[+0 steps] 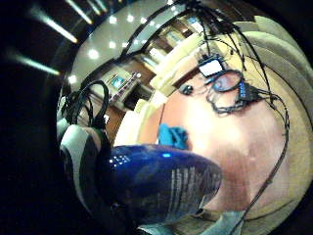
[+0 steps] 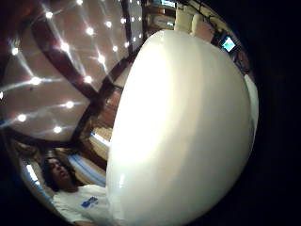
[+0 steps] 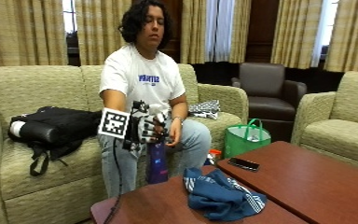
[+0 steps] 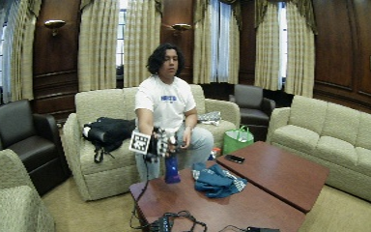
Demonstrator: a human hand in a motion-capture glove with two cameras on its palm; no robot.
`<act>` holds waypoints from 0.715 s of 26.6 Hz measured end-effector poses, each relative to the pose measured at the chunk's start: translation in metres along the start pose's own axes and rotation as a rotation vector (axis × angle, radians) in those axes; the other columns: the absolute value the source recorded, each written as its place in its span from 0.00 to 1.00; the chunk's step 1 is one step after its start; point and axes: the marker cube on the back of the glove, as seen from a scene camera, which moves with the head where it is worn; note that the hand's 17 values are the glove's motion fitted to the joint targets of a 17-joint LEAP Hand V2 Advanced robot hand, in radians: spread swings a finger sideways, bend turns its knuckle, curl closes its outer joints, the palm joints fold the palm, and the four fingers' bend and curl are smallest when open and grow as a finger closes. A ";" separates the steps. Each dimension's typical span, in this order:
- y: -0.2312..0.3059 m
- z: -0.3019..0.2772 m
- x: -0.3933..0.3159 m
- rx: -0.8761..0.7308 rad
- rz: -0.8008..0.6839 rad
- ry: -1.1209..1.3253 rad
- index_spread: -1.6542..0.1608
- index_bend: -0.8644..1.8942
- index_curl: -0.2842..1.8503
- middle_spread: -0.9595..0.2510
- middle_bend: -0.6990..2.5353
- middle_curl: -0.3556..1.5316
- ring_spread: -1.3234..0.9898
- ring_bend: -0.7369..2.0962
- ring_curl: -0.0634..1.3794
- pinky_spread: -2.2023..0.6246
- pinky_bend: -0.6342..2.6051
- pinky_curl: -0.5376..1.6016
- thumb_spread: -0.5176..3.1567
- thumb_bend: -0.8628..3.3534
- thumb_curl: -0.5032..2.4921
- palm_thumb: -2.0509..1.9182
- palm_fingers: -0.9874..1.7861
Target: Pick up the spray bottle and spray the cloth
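Fingers of the gloved right hand are curling around the top of the spray bottle, hanging upright below it; the cloth is lying beside and lower, on the table.

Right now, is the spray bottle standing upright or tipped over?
Upright. In the outside view the spray bottle stands vertical at the table edge, the gloved right hand gripping its top, beside the blue cloth.
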 end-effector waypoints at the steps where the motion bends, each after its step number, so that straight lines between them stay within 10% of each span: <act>1: 0.001 -0.001 -0.013 -0.037 0.007 -0.011 0.77 0.46 0.37 0.65 0.39 0.46 0.49 0.47 0.36 0.70 0.30 0.42 0.27 0.20 0.39 0.75 0.85; 19: -0.030 0.029 -0.105 -0.597 -0.169 0.624 0.77 0.47 0.39 0.65 0.40 0.46 0.49 0.47 0.36 0.70 0.30 0.43 0.24 0.20 0.41 0.74 0.85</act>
